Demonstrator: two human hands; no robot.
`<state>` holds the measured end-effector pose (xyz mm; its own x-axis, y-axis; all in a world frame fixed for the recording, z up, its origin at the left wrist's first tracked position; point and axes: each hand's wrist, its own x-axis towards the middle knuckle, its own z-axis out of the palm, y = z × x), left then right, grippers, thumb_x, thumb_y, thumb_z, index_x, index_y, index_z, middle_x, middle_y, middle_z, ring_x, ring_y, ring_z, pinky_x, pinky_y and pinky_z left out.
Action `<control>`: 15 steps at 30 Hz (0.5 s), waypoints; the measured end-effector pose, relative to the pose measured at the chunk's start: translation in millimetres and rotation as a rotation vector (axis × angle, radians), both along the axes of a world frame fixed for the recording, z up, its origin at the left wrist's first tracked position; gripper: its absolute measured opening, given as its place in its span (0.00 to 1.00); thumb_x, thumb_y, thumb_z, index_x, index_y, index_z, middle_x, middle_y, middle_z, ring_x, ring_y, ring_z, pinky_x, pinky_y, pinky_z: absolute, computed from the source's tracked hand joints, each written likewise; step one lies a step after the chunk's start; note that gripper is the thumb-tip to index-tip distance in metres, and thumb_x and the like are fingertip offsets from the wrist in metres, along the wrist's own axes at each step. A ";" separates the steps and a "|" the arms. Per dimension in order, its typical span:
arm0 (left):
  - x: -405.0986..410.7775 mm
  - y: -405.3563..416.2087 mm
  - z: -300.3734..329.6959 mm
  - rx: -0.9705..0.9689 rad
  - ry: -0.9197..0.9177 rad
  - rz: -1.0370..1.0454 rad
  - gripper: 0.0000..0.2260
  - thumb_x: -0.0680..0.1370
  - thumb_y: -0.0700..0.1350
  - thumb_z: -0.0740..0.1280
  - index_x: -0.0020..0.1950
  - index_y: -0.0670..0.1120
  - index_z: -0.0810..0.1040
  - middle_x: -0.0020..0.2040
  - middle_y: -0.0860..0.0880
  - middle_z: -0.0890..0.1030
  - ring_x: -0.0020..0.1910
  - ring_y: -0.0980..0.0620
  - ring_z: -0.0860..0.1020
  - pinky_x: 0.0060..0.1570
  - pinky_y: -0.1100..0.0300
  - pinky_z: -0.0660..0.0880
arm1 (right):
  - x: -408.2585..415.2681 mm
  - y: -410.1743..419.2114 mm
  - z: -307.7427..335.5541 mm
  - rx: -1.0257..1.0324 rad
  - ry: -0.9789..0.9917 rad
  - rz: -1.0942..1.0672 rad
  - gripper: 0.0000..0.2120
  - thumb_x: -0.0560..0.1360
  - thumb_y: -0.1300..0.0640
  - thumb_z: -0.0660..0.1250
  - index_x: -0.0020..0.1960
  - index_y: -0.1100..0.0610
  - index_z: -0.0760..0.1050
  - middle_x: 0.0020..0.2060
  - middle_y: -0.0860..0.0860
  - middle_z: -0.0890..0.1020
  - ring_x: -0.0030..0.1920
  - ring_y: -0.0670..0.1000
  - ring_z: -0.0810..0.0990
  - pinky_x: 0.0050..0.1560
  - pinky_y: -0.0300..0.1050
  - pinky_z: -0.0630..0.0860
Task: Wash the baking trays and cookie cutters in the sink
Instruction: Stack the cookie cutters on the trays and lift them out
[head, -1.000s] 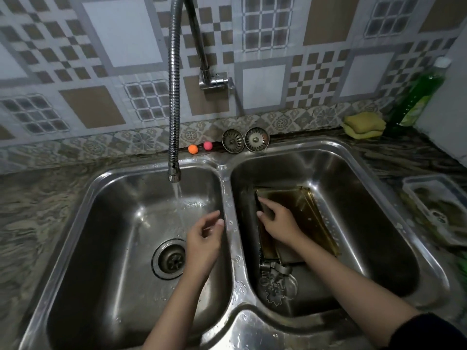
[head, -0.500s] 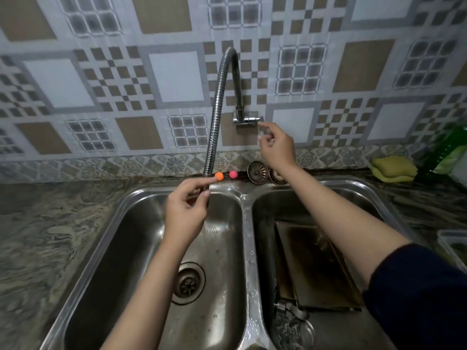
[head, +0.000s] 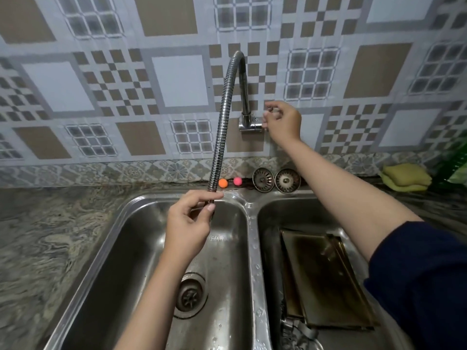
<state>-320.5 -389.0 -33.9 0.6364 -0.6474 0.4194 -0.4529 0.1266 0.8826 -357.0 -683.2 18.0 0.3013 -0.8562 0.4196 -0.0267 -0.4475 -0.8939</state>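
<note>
A: Where does the spout sit against the trays?

B: Left hand (head: 188, 224) pinches the tip of the ribbed chrome flexible faucet hose (head: 222, 127) over the left basin of the steel double sink (head: 250, 238). The dark rectangular baking tray (head: 326, 279) lies in the right basin, long axis front to back, metal cookie cutters (head: 294, 333) at its near-left corner

A: And the other?

B: Right hand (head: 284, 122), fingers curled, rests at the wall valve (head: 250, 123); mottled stone surface (head: 50, 231) around

No text, label or number can be read anywhere
</note>
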 end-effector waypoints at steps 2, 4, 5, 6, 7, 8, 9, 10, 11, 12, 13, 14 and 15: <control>-2.9 1.9 1.5 -0.005 -0.012 0.000 0.20 0.73 0.29 0.66 0.45 0.55 0.83 0.43 0.59 0.81 0.43 0.61 0.77 0.48 0.65 0.73 | 10.2 -7.8 7.0 0.027 0.050 -0.055 0.10 0.74 0.64 0.66 0.53 0.55 0.80 0.45 0.52 0.83 0.44 0.51 0.83 0.48 0.48 0.82; -6.0 4.7 3.1 -0.004 -0.019 -0.006 0.20 0.74 0.29 0.65 0.45 0.55 0.82 0.44 0.59 0.81 0.44 0.62 0.77 0.48 0.67 0.73 | 11.5 -9.5 10.4 0.045 0.105 -0.077 0.12 0.74 0.65 0.65 0.56 0.55 0.79 0.51 0.52 0.81 0.50 0.53 0.82 0.53 0.50 0.80; -7.5 6.5 4.5 0.004 -0.017 -0.010 0.19 0.74 0.30 0.65 0.45 0.55 0.82 0.45 0.57 0.81 0.44 0.61 0.78 0.49 0.66 0.73 | 7.5 -6.1 11.6 0.062 0.130 -0.047 0.15 0.75 0.65 0.63 0.60 0.56 0.77 0.55 0.52 0.80 0.52 0.52 0.81 0.55 0.48 0.79; -8.7 8.3 5.7 0.013 -0.016 -0.016 0.19 0.74 0.30 0.65 0.45 0.56 0.82 0.46 0.55 0.82 0.45 0.60 0.78 0.50 0.65 0.74 | 0.4 -0.2 13.0 0.063 0.172 0.004 0.18 0.76 0.66 0.61 0.64 0.56 0.74 0.58 0.53 0.78 0.54 0.51 0.80 0.56 0.43 0.78; -10.1 9.9 7.1 0.016 -0.021 -0.021 0.18 0.75 0.31 0.65 0.46 0.56 0.82 0.47 0.53 0.82 0.45 0.59 0.78 0.50 0.63 0.75 | -9.5 7.8 15.7 0.047 0.228 0.070 0.20 0.77 0.66 0.59 0.68 0.56 0.70 0.60 0.53 0.76 0.55 0.49 0.78 0.57 0.36 0.76; -12.0 11.7 7.9 0.019 -0.031 -0.023 0.17 0.75 0.32 0.65 0.47 0.56 0.82 0.48 0.52 0.81 0.46 0.58 0.78 0.50 0.61 0.75 | -22.2 16.8 18.6 0.029 0.286 0.139 0.23 0.77 0.65 0.59 0.72 0.56 0.66 0.59 0.52 0.75 0.54 0.46 0.76 0.56 0.32 0.73; -13.6 12.3 8.2 0.029 -0.051 -0.016 0.16 0.76 0.33 0.65 0.49 0.55 0.81 0.50 0.52 0.80 0.48 0.57 0.78 0.50 0.60 0.76 | -33.9 24.9 22.9 0.011 0.343 0.197 0.25 0.77 0.64 0.61 0.73 0.56 0.63 0.57 0.52 0.75 0.51 0.44 0.75 0.56 0.32 0.72; -16.9 14.8 6.9 0.045 -0.077 -0.002 0.15 0.76 0.34 0.65 0.51 0.54 0.81 0.52 0.53 0.78 0.51 0.56 0.77 0.51 0.60 0.76 | -48.8 36.1 28.1 -0.019 0.404 0.224 0.27 0.77 0.63 0.63 0.74 0.55 0.61 0.57 0.52 0.74 0.51 0.43 0.74 0.58 0.34 0.71; -21.1 17.4 4.1 0.066 -0.101 0.032 0.14 0.75 0.36 0.65 0.53 0.54 0.81 0.54 0.53 0.75 0.54 0.55 0.76 0.53 0.59 0.75 | -64.3 46.7 30.8 -0.057 0.469 0.220 0.28 0.77 0.61 0.65 0.74 0.53 0.61 0.59 0.52 0.74 0.53 0.44 0.74 0.61 0.38 0.71; -25.9 20.1 -0.3 0.083 -0.116 0.085 0.13 0.75 0.38 0.65 0.53 0.54 0.80 0.54 0.53 0.72 0.56 0.53 0.74 0.55 0.57 0.75 | -80.6 58.6 33.1 -0.095 0.536 0.204 0.27 0.77 0.60 0.65 0.74 0.52 0.62 0.61 0.52 0.74 0.57 0.46 0.74 0.63 0.42 0.71; -33.0 24.4 -3.9 0.082 -0.116 0.133 0.12 0.74 0.40 0.65 0.53 0.54 0.80 0.53 0.53 0.71 0.56 0.51 0.74 0.56 0.55 0.74 | -97.7 70.6 32.3 -0.114 0.600 0.198 0.26 0.77 0.59 0.65 0.73 0.51 0.63 0.62 0.51 0.74 0.59 0.48 0.74 0.63 0.45 0.72; -40.0 28.0 -9.1 0.065 -0.101 0.158 0.11 0.74 0.41 0.65 0.52 0.55 0.79 0.51 0.54 0.70 0.54 0.51 0.74 0.56 0.55 0.75 | -114.8 82.6 27.1 -0.120 0.669 0.204 0.25 0.77 0.59 0.65 0.72 0.51 0.65 0.62 0.50 0.74 0.59 0.48 0.74 0.62 0.46 0.72; -48.6 32.2 -13.0 0.051 -0.079 0.147 0.11 0.74 0.41 0.65 0.50 0.55 0.79 0.50 0.54 0.71 0.51 0.52 0.75 0.54 0.58 0.75 | -131.2 95.3 20.2 -0.124 0.741 0.219 0.23 0.77 0.58 0.65 0.71 0.51 0.66 0.61 0.49 0.75 0.59 0.48 0.74 0.62 0.46 0.72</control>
